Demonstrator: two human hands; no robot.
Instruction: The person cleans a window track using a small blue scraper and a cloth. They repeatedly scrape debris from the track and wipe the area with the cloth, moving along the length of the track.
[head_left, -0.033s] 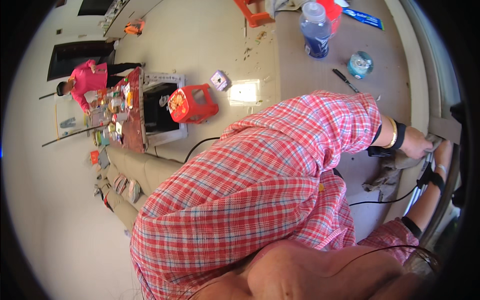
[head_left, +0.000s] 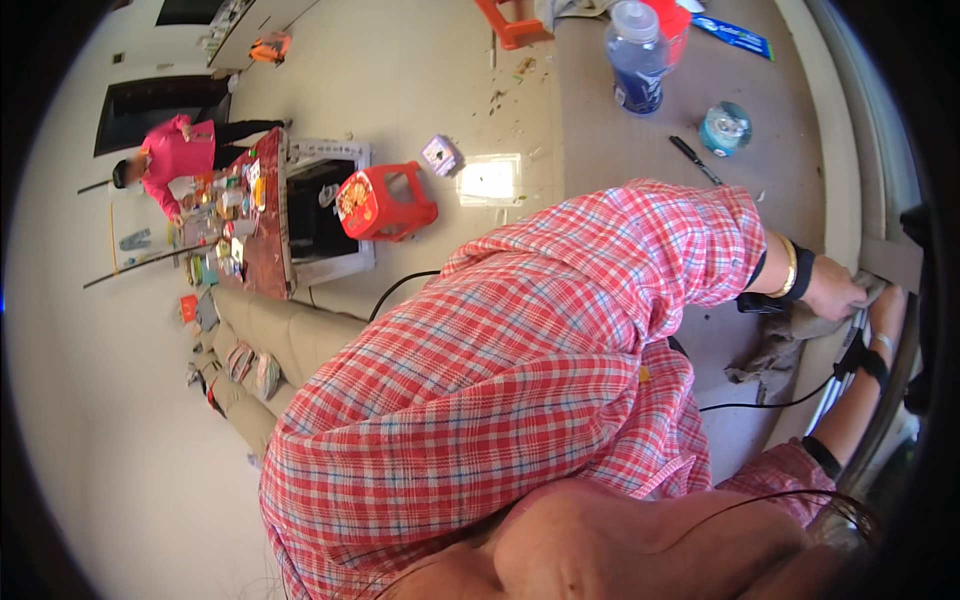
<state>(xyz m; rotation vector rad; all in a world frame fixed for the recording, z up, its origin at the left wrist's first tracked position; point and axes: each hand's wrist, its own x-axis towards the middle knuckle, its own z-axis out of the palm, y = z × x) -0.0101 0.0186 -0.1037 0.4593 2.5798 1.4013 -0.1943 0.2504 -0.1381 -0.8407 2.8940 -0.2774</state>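
while i lean far over, my left hand (head_left: 835, 290) is bunched on a grey rag (head_left: 790, 340) pressed at the window frame (head_left: 890, 255). my right hand (head_left: 885, 305) rests beside it, grip i can't tell. bottle (head_left: 637, 55) and pen (head_left: 695, 160) sit on the floor behind.

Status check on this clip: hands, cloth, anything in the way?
Left hand gripping grey cloth at the window track. Right hand beside it, grip unclear. Black cable trails beneath.
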